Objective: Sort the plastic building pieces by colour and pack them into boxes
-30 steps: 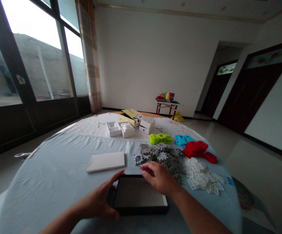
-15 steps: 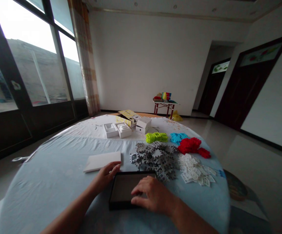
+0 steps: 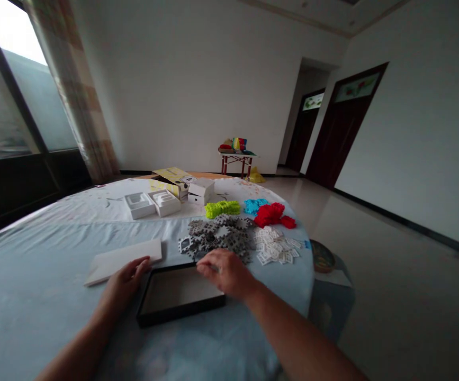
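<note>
A shallow black-rimmed box (image 3: 181, 307) with a pale inside lies on the cloth between my hands. My left hand (image 3: 126, 280) rests at its left side, fingers stretched out and touching or nearly touching the near right edge of a flat white box (image 3: 122, 259). At the far right corner of the black-rimmed box is my right hand (image 3: 227, 272), its fingers curled together toward the thumb. Whatever is in its fingertips, if anything, is hidden. Just beyond it lies a heap of grey notched plastic pieces (image 3: 221, 233).
Piles of green (image 3: 222, 208), blue (image 3: 255, 205) and red pieces (image 3: 271, 214) lie beyond the grey heap, with white square pieces (image 3: 275, 244) at right. White trays (image 3: 140, 206), a yellow carton (image 3: 173, 177) and a small white box (image 3: 201, 189) stand farther back. The round table's edge curves down at right.
My view has swung right. My right hand has moved from above the black-rimmed box to its far right corner, by the grey heap. My left hand stays beside the box.
</note>
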`<state>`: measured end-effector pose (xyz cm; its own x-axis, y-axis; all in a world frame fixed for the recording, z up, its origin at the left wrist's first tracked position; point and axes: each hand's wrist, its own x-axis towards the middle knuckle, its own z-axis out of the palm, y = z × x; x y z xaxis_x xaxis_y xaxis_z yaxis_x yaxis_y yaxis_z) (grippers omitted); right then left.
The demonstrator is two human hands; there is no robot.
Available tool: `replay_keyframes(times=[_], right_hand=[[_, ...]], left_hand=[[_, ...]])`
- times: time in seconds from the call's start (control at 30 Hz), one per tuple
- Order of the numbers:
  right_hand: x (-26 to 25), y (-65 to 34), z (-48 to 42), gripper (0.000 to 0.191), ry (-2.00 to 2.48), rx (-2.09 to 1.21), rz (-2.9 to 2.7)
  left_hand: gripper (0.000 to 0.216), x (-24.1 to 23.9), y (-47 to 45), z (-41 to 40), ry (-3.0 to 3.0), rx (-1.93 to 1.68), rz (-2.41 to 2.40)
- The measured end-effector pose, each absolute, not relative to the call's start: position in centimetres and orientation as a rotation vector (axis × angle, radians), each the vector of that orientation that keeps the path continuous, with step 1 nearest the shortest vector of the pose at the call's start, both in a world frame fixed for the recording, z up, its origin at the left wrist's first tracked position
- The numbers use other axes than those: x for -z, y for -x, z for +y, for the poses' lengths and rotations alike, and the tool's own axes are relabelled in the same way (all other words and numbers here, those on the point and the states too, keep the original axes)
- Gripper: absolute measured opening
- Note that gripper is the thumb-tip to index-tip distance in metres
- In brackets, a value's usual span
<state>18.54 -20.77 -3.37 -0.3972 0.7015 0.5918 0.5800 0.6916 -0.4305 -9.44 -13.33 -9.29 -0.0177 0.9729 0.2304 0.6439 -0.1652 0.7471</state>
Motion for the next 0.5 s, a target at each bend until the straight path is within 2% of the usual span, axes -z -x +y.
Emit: replay_keyframes(times=[0.23, 0.37, 0.5], right_hand=[[3.3, -28.4, -15.6, 0.022, 1.628, 0.118, -1.791], [4.9, -33.2, -14.2, 0.031, 1.791, 0.16, -1.706], [6.8, -35.7, -13.0, 0.05, 2.162, 0.184, -1.619]], left_hand=[[0.049, 8.7, 9.0, -14.1, -1.951, -1.057, 1.652], [0.046, 8.1, 8.5, -14.7, -1.943, -1.081, 1.608], [0.041, 8.0, 8.2, -15.2, -1.932, -1.104, 1.584]])
